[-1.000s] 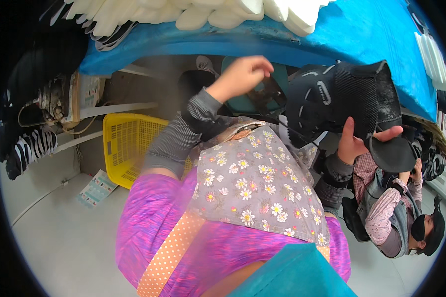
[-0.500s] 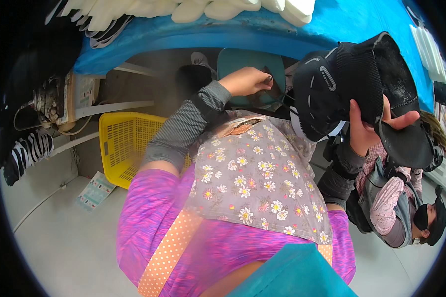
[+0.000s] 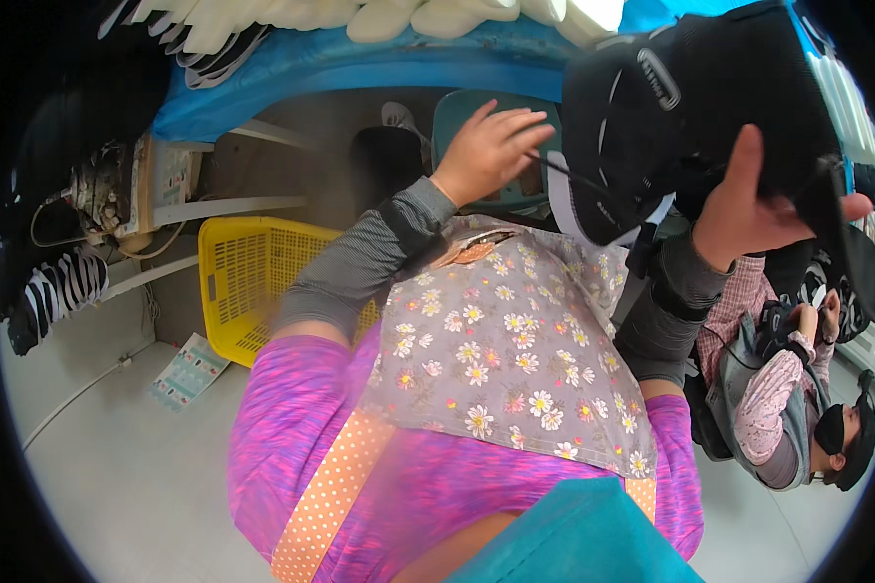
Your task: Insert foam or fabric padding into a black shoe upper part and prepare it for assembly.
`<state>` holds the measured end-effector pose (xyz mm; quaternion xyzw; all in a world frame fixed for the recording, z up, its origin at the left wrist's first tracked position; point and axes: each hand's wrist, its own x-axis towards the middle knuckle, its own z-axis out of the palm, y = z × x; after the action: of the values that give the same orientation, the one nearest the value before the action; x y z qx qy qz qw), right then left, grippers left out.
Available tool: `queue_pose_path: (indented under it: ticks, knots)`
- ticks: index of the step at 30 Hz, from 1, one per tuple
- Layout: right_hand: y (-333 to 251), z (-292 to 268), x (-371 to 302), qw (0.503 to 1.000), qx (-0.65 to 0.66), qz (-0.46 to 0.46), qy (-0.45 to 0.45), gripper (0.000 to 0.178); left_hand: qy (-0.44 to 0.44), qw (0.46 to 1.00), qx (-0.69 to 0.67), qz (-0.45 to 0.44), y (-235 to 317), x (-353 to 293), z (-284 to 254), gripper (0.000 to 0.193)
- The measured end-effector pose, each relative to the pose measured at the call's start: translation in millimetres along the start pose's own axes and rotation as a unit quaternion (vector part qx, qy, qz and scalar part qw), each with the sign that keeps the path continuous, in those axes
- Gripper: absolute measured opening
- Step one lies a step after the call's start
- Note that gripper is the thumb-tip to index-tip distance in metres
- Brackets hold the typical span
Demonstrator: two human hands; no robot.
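Observation:
My right hand (image 3: 753, 214) supports a black boot upper (image 3: 651, 117) at the right, thumb up against its side and fingers partly hidden behind its dark flap. The upper has mesh-like fabric, pale dashes, a grey label and a white edge underneath. A thin black cord (image 3: 576, 174) runs straight from it to my left hand (image 3: 496, 151). That hand is raised left of the upper, some fingers spread and the lower ones at the cord's end; the exact hold is partly hidden.
A blue-covered table (image 3: 360, 73) with pale foam-like pieces (image 3: 389, 19) lies ahead. Below are a teal seat (image 3: 457, 112) and a yellow basket (image 3: 226, 291). Black-and-white striped pieces (image 3: 66, 289) hang at left. A masked co-worker (image 3: 773, 408) sits at right.
The upper has risen and tilted in my right hand. My left hand has gone from a pinch to more spread fingers, and the cord now runs straight to it.

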<state>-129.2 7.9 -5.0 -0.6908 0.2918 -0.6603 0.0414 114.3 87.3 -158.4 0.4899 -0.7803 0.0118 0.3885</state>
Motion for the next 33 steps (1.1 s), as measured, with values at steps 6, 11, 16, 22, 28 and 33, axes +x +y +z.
queue_pose_path:
  ticks: [6, 11, 16, 22, 28, 33]
  knots:
    - [11, -20, 18, 0.982, 0.017, 0.039, 0.184, 0.087, 0.056, 0.991, -0.092, -0.081, -8, 45, -35, 0.008]
    - [4, -66, 44, 0.974, -0.054, -0.046, 0.216, 0.082, -0.029, 0.979, -0.152, -0.135, 30, 100, -13, 0.020]
    - [-9, -146, 76, 0.953, -0.126, -0.194, 0.193, 0.089, -0.043, 0.958, -0.283, -0.034, 100, 107, 43, 0.020]
    - [-57, -110, 50, 0.936, -0.133, -0.228, 0.231, 0.088, -0.265, 0.912, -0.312, 0.022, 127, 62, 108, 0.036]
    - [-38, -104, 60, 0.960, -0.088, -0.140, 0.225, 0.081, -0.531, 0.754, -0.336, 0.190, 163, 39, 112, 0.038]
    - [-12, -62, 41, 0.984, 0.029, -0.028, 0.172, 0.075, -0.481, 0.794, -0.278, 0.246, 183, 19, 140, 0.041]
